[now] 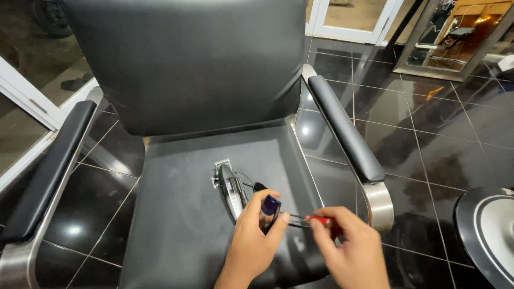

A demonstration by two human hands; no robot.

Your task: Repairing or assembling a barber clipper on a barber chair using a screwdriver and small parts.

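A black and silver hair clipper (229, 190) lies on the seat of a black leather barber chair (182, 214), its metal blade pointing toward the backrest. My left hand (251, 241) is closed around a small dark blue part (270, 205) just to the right of the clipper's rear end. My right hand (350, 251) pinches a thin tool with a red handle (316, 219), whose dark tip reaches toward the blue part. A thin black cord (247, 179) curls beside the clipper.
The chair has a tall backrest (187, 59) and two padded armrests (348, 134) on chrome frames. Glossy black floor tiles (428, 139) surround it. A round chair base (490, 230) sits at the right edge, a leaning mirror (455, 43) at top right.
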